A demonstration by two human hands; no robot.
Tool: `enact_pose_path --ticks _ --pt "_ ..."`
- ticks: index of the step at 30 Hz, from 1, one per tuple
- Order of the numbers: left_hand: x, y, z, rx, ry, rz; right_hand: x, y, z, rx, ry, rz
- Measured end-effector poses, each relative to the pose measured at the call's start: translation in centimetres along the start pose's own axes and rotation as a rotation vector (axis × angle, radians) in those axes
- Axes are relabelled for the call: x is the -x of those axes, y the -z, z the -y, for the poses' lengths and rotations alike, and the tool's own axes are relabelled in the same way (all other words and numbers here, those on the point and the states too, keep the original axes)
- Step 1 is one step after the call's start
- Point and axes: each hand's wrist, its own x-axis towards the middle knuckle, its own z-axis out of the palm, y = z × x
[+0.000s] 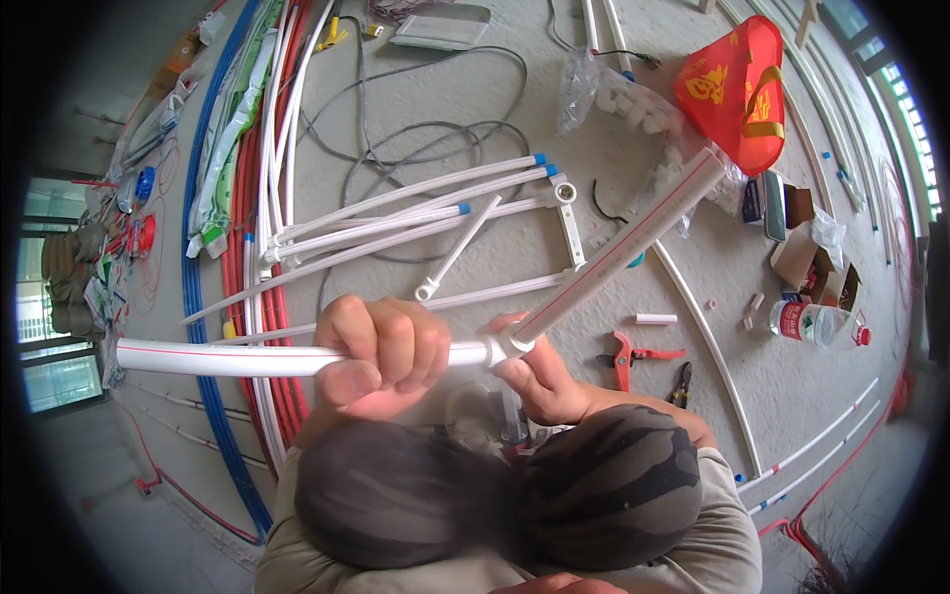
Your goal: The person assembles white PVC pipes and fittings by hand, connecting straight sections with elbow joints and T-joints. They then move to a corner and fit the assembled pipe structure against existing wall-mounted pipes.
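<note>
My left hand [386,356] is closed around a white plastic pipe [228,358] with a thin red stripe, which lies crosswise in front of me. Its right end sits in a white pipe fitting [507,345]. A second striped pipe [623,247] rises from that fitting toward the far right. My right hand [544,381] grips the fitting from below and behind, thumb on its near side. Below the hands are my knees in camouflage trousers [604,485]. A red-handled pipe cutter [633,358] and dark pliers [681,384] lie on the floor to the right.
Several white pipes with blue caps [426,198] lie ahead, beside a grey cable [346,109]. Blue tubing [198,228] and red tubing [265,198] run along the left. At right are a red bag [732,99], a water bottle [811,325] and an open carton [797,259].
</note>
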Motion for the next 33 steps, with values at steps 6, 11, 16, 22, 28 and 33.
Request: enact_pose_path --ticks 6,11,16,22,28,33 --pt "0.0 0.2 0.0 -0.013 -0.005 -0.011 -0.4 0.0 -0.2 -0.007 0.004 0.011" --pt "0.0 0.8 0.3 -0.005 0.005 -0.013 -0.5 0.0 -0.5 -0.038 -0.021 -0.011" --pt "-0.2 1.3 0.4 -0.009 0.020 -0.013 -0.8 0.0 -0.4 -0.069 -0.027 -0.010" --pt "-0.3 1.9 1.0 0.001 0.020 -0.036 -1.1 0.5 -0.9 -0.071 -0.052 0.015" --pt "-0.2 2.8 1.3 -0.075 0.071 -0.062 -2.8 0.6 -0.8 -0.217 -0.161 0.130" --pt "-1.8 4.2 -3.5 -0.363 -0.068 -0.114 -4.1 1.5 -2.4 -0.181 -0.387 0.110"
